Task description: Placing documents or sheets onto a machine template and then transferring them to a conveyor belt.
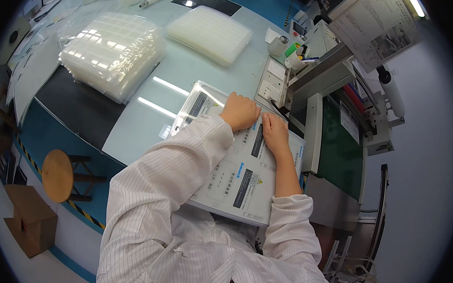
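A printed panel or sheet [223, 180], pale grey with black rectangles and blue print, lies slanted in front of me, its near end jutting past the table edge. My left hand [240, 111] is closed over its far part, fingers curled. Right beside it, my right hand [276, 133] is also closed, thumb and fingers drawn together near the panel's far right edge. The fingertips of both hands almost meet; whatever they pinch is too small or hidden to make out. Under the left forearm, a clear glossy layer [198, 86] shows at the far left corner.
Two stacks of translucent plastic trays stand on the table: a wrapped one [114, 52] and a lower one [209, 34]. At right is a machine with a green belt [336, 150], beside a power socket strip [272, 81] and a pen cup [295, 62]. A round stool [58, 175] stands left.
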Motion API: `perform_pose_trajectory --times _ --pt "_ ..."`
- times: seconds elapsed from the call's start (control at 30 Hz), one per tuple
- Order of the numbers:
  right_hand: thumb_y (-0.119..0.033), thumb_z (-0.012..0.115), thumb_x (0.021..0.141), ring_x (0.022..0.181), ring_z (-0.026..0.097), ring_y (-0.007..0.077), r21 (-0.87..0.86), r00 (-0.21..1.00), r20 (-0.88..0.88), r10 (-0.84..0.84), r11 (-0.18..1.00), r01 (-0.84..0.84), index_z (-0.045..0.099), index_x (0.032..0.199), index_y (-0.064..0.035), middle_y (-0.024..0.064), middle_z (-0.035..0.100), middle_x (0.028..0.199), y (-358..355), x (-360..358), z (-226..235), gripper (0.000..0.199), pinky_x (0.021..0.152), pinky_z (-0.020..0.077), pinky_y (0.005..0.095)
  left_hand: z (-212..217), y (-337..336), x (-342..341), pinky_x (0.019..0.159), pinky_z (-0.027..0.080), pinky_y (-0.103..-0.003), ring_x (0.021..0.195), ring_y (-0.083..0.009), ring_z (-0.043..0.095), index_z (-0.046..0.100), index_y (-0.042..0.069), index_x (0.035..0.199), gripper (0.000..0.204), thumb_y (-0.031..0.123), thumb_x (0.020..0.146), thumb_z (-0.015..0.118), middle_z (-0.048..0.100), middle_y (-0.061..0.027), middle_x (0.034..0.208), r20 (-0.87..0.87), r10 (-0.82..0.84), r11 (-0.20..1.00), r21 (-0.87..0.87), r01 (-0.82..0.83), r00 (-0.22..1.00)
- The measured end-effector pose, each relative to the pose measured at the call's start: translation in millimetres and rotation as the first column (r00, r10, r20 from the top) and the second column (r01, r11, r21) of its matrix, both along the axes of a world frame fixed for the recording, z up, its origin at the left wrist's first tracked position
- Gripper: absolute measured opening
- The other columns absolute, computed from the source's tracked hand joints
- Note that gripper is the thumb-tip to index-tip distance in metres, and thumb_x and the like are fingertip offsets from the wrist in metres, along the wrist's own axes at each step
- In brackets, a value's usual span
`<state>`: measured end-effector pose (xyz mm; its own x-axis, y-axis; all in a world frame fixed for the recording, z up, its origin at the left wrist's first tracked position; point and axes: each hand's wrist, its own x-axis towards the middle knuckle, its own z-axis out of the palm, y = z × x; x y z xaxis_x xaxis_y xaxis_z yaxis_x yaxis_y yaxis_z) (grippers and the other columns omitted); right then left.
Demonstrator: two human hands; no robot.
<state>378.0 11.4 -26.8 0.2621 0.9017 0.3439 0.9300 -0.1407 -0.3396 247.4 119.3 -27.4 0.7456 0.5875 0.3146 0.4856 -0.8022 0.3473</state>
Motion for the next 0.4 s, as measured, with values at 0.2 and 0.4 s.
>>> perform_pose_trajectory --times 0.2,0.4 --pt "-0.027 0.047 0.097 0.094 0.059 0.0328 -0.031 0.998 -0.062 -0.013 0.999 0.012 0.066 0.097 -0.0059 0.0114 0.067 0.095 0.4 -0.9 4.9 0.029 0.089 0.0398 0.044 -1.9 1.6 1.4 0.07 0.043 -0.044 0.071 -0.0312 0.064 0.067 0.007 0.075 0.036 0.032 0.094 0.048 0.068 -0.0127 0.076 0.015 -0.016 0.999 0.039 0.015 1.0" --pt "-0.028 0.049 0.096 0.095 0.06 0.0318 -0.004 0.997 -0.074 -0.01 1.0 0.009 0.068 0.097 -0.0071 0.0117 0.067 0.095 -0.8 -1.9 5.7 0.028 0.089 0.0403 0.0428 -7.4 5.6 3.0 0.071 0.043 -0.046 0.072 -0.033 0.064 0.066 0.01 0.078 0.034 0.034 0.095 0.048 0.069 -0.0107 0.08 -0.041 -0.044 0.994 0.1 0.048 0.998"
